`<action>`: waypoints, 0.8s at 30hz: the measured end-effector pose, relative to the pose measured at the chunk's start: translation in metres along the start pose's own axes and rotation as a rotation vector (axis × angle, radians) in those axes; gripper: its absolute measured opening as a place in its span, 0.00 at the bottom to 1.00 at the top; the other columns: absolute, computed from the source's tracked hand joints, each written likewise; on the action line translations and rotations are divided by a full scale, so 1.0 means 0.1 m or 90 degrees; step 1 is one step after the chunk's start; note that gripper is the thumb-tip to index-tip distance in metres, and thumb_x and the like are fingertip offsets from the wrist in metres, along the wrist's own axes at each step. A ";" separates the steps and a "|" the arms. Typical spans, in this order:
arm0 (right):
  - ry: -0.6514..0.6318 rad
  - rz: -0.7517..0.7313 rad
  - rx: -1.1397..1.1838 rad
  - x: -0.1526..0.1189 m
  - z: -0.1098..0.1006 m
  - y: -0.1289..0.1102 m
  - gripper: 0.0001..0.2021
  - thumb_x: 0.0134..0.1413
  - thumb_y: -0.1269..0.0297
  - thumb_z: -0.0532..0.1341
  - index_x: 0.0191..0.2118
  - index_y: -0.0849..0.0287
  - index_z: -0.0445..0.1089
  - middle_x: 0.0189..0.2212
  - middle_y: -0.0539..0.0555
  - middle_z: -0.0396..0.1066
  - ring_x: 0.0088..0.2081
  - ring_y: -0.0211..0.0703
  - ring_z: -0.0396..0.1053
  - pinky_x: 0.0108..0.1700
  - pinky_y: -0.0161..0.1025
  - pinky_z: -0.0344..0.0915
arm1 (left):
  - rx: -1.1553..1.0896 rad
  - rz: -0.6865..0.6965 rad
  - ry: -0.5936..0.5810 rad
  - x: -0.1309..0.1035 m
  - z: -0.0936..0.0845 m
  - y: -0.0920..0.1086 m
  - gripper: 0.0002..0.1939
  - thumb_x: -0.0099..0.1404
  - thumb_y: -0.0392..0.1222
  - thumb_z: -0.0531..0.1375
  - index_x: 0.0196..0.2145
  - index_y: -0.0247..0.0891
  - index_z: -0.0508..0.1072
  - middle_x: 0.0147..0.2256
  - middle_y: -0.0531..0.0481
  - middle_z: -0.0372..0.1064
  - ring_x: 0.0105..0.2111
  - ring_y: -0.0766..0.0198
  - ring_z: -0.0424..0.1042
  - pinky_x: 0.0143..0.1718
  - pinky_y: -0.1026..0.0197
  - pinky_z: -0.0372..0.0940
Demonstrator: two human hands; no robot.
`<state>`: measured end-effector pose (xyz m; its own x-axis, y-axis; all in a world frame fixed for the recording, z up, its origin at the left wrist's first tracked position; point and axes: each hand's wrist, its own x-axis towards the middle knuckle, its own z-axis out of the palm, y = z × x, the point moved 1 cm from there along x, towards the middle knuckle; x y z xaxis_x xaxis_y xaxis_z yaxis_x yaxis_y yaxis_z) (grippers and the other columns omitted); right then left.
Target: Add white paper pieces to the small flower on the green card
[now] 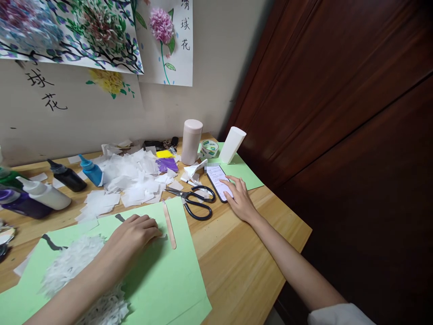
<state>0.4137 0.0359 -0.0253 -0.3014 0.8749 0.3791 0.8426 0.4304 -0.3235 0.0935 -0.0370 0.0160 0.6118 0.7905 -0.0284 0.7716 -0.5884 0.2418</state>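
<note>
My left hand is closed, resting on a green sheet of paper. A small pale scrap shows by its fingertips; what the fingers hold is hidden. Under and beside my left forearm lies a flower-like mass of crumpled white paper on the sheet, partly covered. A wooden craft stick lies just right of that hand. My right hand has its fingers apart over a phone with a lit screen, fingertips touching it. Black-handled scissors lie open between my two hands.
Loose white paper squares cover the table's back. Paint bottles lie at the left. A tumbler, a tape roll and a white cylinder stand behind the phone. Flower pictures hang on the wall; dark wood panelling rises at right.
</note>
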 end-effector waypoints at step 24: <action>0.156 0.066 -0.011 -0.01 -0.12 0.09 0.17 0.60 0.66 0.48 0.41 0.52 0.74 0.39 0.56 0.65 0.44 0.48 0.57 0.50 0.48 0.55 | 0.006 -0.008 -0.002 -0.01 0.03 -0.02 0.13 0.65 0.36 0.48 0.34 0.44 0.73 0.33 0.54 0.72 0.34 0.63 0.68 0.36 0.59 0.55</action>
<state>0.4267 0.0360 -0.0181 -0.0980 0.8333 0.5441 0.8713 0.3359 -0.3576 0.0924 -0.0369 0.0126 0.6024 0.7974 -0.0349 0.7810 -0.5799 0.2319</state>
